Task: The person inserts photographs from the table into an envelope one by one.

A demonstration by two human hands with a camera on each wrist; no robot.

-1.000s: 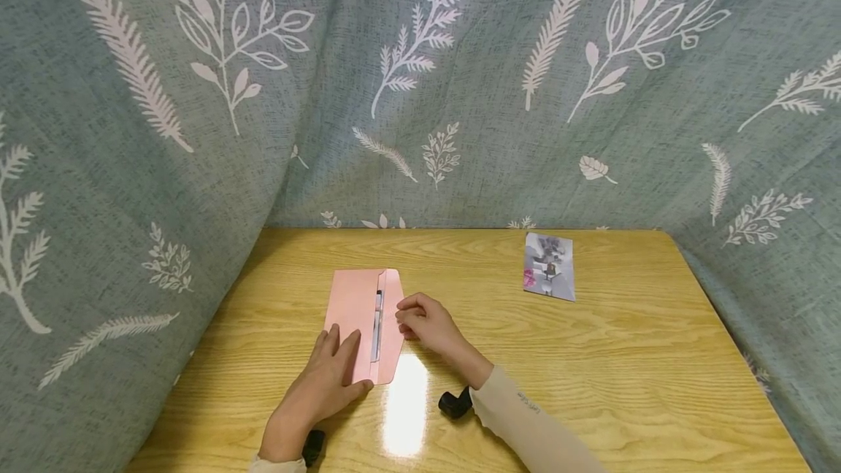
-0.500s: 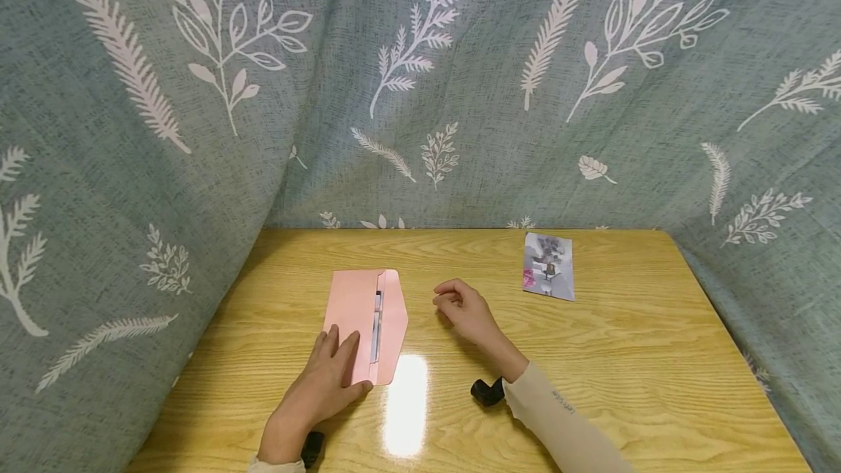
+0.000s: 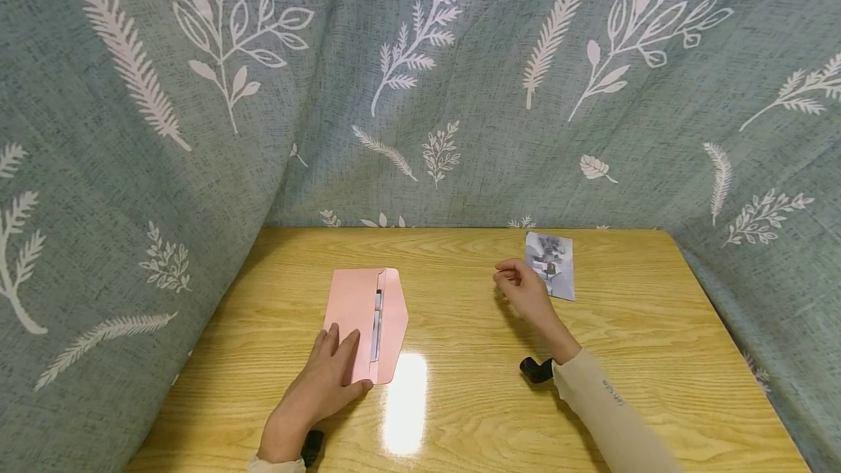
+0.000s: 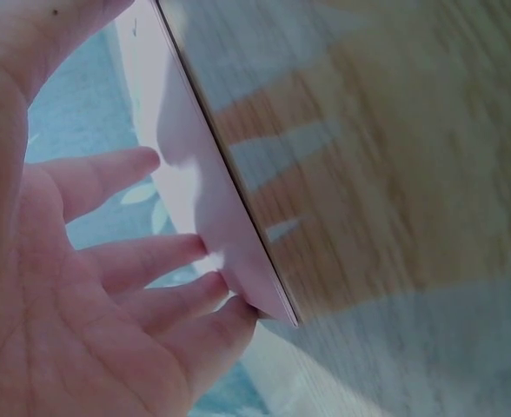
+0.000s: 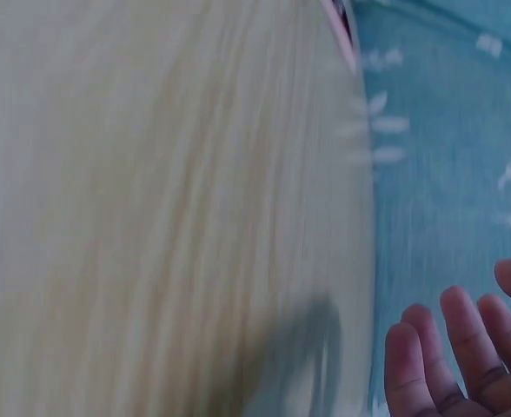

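A pink envelope [image 3: 352,296] lies on the table with its flap opened out to the right. A strip of some greyish card or picture [image 3: 377,331] shows in its slot. Spread fingers of my left hand [image 3: 320,379] rest on the envelope's lower left part; in the left wrist view their tips touch its pink surface [image 4: 229,226]. My right hand [image 3: 531,301], loosely curled and holding nothing, is over the table just left of a grey picture card [image 3: 561,268], partly covering its lower left. In the right wrist view those fingers [image 5: 473,356] appear bent, with nothing between them.
The wooden table [image 3: 460,414] runs back to a blue-green curtain [image 3: 486,166] with white leaf patterns. Black wrist devices sit at both wrists, the right device [image 3: 535,370] more visible. Bright glare [image 3: 404,407] falls in front of the envelope.
My right hand has left the envelope's flap and moved right to beside the picture card. The left hand stays resting on the envelope.
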